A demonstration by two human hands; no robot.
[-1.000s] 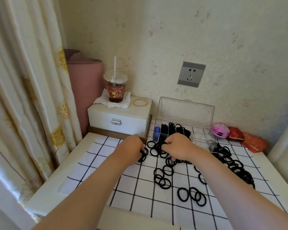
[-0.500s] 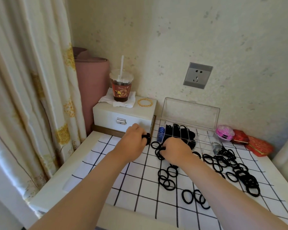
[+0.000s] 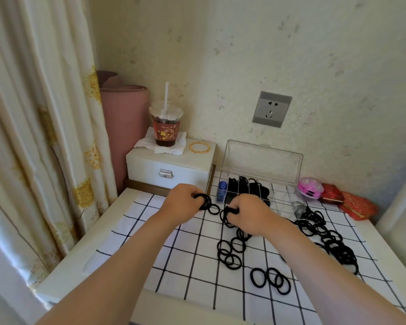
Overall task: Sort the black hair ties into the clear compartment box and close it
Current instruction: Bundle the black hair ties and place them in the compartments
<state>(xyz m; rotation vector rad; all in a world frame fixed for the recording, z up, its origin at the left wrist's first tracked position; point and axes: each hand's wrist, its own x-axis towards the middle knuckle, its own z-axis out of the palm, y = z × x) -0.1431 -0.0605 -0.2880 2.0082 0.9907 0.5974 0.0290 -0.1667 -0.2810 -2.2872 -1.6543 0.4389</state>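
Several black hair ties (image 3: 230, 254) lie loose on the checked cloth, with a denser pile (image 3: 324, 233) to the right. The clear compartment box (image 3: 284, 195) stands open at the back, lid (image 3: 261, 160) raised against the wall, with black ties and blue items in its left compartments. My left hand (image 3: 185, 205) grips a small bunch of black ties (image 3: 204, 201) just in front of the box's left end. My right hand (image 3: 249, 213) pinches ties (image 3: 227, 215) on the cloth beside it.
A white drawer box (image 3: 169, 167) at the back left carries a drink cup (image 3: 165, 127) on a napkin and a gold bangle (image 3: 199, 147). Pink (image 3: 309, 187) and red pouches (image 3: 356, 205) sit at the back right. A curtain (image 3: 40, 137) hangs on the left.
My left hand has lifted a bunch of ties off the cloth toward the box. My right hand has shifted slightly left and gathered more ties.
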